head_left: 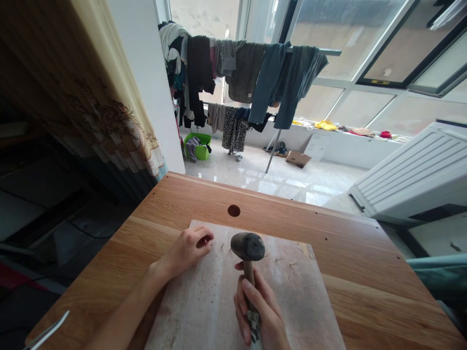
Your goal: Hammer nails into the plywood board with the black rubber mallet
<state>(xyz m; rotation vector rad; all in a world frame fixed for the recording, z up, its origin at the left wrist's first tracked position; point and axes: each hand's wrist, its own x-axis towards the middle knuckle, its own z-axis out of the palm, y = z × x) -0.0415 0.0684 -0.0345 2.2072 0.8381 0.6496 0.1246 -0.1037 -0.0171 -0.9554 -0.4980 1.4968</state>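
Observation:
A pale, worn wooden board [219, 291] lies on the wooden tabletop in front of me. My left hand [193, 244] rests at the board's far left, thumb and forefinger pinched on what looks like a small nail; most of it is hidden by the fingertips. My right hand [259, 304] is wrapped round the handle of a rubber mallet [248, 246]. The mallet's black head is up and above the board. Several thin nails stand in a row across the board's far part, among them a nail [294, 264] at the right, leaning.
The wooden tabletop [365, 301] has a round hole near its far edge. Beyond it stands a drying rack [270, 150] hung with clothes, and a green basket [197, 148] on the floor. A curtain [120, 97] hangs at left; a white slatted panel [419, 170] stands at right.

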